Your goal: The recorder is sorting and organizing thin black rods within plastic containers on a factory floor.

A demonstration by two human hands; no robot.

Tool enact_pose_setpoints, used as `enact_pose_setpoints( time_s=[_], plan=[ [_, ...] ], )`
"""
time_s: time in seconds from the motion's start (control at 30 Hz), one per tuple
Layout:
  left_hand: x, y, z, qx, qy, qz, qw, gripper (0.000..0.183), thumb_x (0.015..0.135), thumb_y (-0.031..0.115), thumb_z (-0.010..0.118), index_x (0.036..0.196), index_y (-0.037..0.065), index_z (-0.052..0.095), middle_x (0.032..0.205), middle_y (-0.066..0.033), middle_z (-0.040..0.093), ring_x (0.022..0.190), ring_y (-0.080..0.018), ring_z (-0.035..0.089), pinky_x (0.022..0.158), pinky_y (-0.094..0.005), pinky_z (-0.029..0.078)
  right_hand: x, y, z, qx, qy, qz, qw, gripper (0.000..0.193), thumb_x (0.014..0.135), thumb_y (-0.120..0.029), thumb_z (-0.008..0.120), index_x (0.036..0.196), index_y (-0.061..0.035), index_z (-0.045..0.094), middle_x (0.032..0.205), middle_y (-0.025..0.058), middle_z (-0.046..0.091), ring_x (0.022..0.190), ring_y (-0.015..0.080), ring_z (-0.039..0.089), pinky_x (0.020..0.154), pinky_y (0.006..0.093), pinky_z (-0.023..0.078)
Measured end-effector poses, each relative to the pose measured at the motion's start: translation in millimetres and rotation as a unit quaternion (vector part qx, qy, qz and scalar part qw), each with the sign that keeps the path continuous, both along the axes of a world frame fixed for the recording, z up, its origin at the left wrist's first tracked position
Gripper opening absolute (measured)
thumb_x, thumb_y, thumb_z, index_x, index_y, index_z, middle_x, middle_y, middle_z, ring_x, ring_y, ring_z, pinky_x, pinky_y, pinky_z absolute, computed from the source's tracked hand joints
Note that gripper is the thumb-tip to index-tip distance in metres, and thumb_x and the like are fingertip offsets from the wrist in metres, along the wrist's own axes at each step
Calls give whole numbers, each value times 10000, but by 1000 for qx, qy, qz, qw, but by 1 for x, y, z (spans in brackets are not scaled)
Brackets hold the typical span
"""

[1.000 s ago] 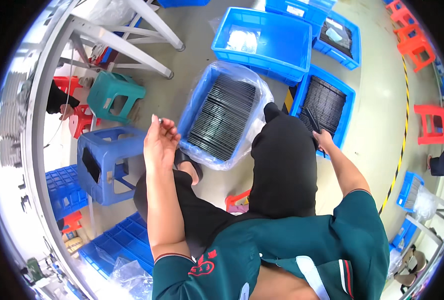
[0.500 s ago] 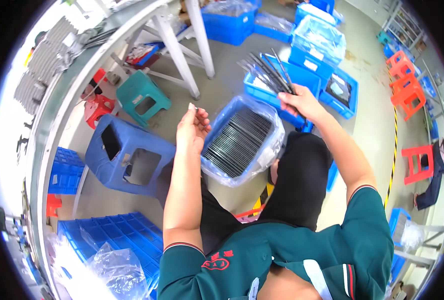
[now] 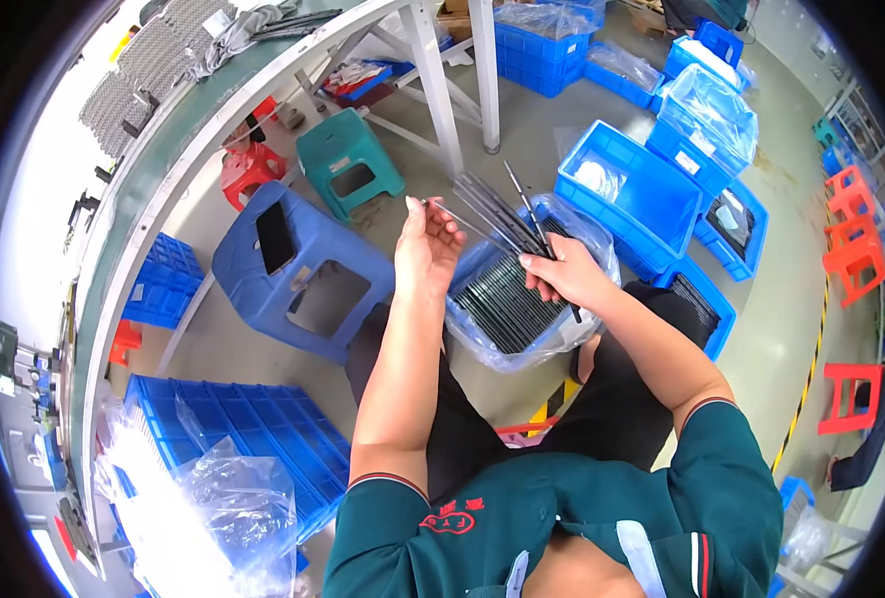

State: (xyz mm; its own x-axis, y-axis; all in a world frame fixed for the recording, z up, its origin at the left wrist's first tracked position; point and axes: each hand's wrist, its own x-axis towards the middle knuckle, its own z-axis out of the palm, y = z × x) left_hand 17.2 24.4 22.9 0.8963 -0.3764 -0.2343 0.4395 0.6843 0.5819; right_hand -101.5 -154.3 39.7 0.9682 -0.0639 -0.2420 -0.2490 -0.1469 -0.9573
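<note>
Head view — hands (image 3: 565, 271) at dark rods (image 3: 507, 218), lined bin (image 3: 487, 351) partly hidden

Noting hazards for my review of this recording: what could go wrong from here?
The dark rods fan out unevenly from the right hand, so one might slip loose.
Loose plastic lines the blue bin beneath them and could snag a rod end.
A black phone-like slab lies on the blue stool; a bump might slide it off.
</note>
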Motion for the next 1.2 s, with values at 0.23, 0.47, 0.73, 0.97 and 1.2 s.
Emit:
enact_pose_setpoints(
  time_s=[0.23,0.47,0.73,0.97,1.2],
  plan=[
    [-3,-10,-2,29,-6,16,999,370,904,432,527,900,68,595,714,-1,501,654,-119,481,621,-291,444,-1,2,9,-24,29,-2,999,202,868,-209,577,839,-18,519,664,47,603,468,86,530,408,236,422],
    [-13,-27,-6,92,-88,44,991,305,901,367,566,856,67,608,689,3,545,560,-92,486,515,-230,425,1,1,7,44,45,-17,998,196,866,-195,578,798,-29,497,630,55,575,433,94,504,382,234,395],
    [-13,-30,0,104,-123,55,985,271,909,334,562,820,84,615,683,15,552,579,-80,481,555,-216,403,-3,0,2,228,70,-1,971,194,857,-196,606,793,-44,504,614,59,553,403,112,482,353,239,376],
    [-33,-46,-12,173,-188,-17,967,267,912,265,557,742,64,596,598,41,472,569,-58,404,535,-223,329,6,4,0,265,35,-50,962,174,861,-182,602,814,-47,504,619,66,549,423,126,499,345,251,376],
    [-35,-46,-12,171,-173,-69,967,258,925,282,537,858,42,603,686,-16,566,580,-88,484,540,-229,403,22,-6,-10,169,-51,-95,980,160,883,-162,573,872,-8,530,711,82,606,553,136,582,489,256,472]
  ],
)
